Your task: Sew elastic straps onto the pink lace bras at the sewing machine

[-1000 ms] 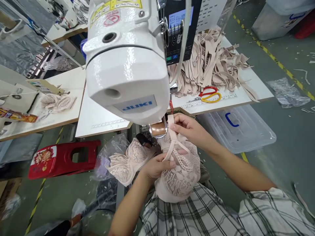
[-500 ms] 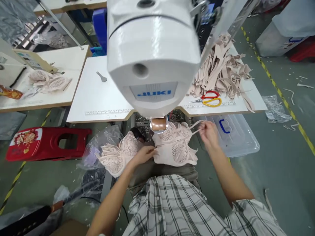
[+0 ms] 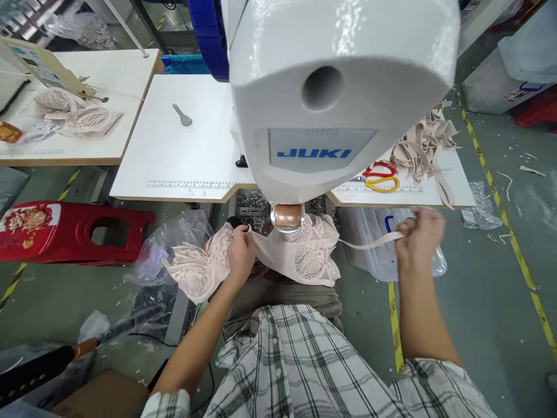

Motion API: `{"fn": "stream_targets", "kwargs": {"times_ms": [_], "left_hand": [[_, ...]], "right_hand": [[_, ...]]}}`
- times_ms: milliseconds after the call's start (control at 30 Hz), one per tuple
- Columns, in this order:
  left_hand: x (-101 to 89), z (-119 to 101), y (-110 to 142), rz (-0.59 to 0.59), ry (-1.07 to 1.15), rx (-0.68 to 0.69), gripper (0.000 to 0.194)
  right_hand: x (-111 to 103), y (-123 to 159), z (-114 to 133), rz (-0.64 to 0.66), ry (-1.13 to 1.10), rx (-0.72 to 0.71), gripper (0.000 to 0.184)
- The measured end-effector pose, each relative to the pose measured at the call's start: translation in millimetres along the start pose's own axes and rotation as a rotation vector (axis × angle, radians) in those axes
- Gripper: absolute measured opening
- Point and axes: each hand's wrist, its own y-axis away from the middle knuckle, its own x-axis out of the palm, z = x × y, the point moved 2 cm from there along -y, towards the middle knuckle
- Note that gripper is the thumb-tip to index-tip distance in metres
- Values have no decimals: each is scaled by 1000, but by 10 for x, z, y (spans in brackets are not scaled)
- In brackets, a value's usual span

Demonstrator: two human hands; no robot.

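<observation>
One big white JUKI sewing machine (image 3: 331, 98) hogs the top of the view, sitting on one white table (image 3: 187, 151). Under its head sits one beige lace bra (image 3: 300, 258), stretched out sideways. Two hands on it: left hand (image 3: 241, 253) pinches the bra's left edge, right hand (image 3: 420, 238) is closed around one strap (image 3: 369, 242), pulled taut to the right. One red and yellow pair of scissors (image 3: 380, 176) lies on the table beside one pile of beige strips (image 3: 424, 151).

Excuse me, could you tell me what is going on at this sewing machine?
A person in a plaid shirt sits at a white JUKI sewing machine. The left hand grips the pale pink lace bra under the machine head, while the right hand pulls its beige strap out sideways, taut.
</observation>
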Motion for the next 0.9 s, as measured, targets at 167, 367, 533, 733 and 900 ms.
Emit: {"fn": "stream_targets", "kwargs": {"times_ms": [167,367,533,733,900], "left_hand": [[-117,-551,159,294,68,294,18],[-431,-940,328,446,8,537,31],[-432,-899,377,487,-116,556,31],[-428,-905,385,475,25,589,31],[-491,-900,342,515,93,531,26]], "right_hand": [[459,968,-223,742,376,-41,17],[697,1471,-57,1132,606,-356,8],[745,1453,-52,1196,647,-355,8],[798,1401,18,1259,528,-153,17],[776,1292,-51,1103,316,200,23]]}}
